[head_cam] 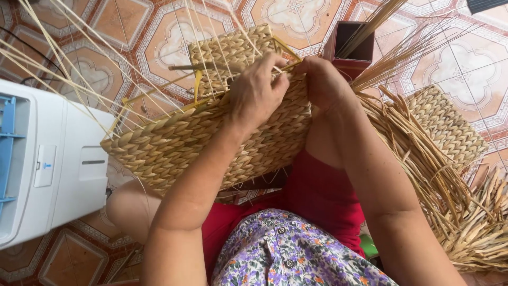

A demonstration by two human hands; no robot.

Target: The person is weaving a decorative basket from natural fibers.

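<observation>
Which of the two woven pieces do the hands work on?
The large woven basket on the person's lap, with the yellow frame; left hand and right hand grip its top edge. The smaller woven piece lies untouched on the floor at right.

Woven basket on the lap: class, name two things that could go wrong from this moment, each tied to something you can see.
1. The thin pale strands fan out loosely from the woven basket; both the left hand and the right hand work at its top edge, so a strand might slip or snap.
2. The basket rests tilted on the lap, close to the white machine; it could slide or catch against it.
</observation>
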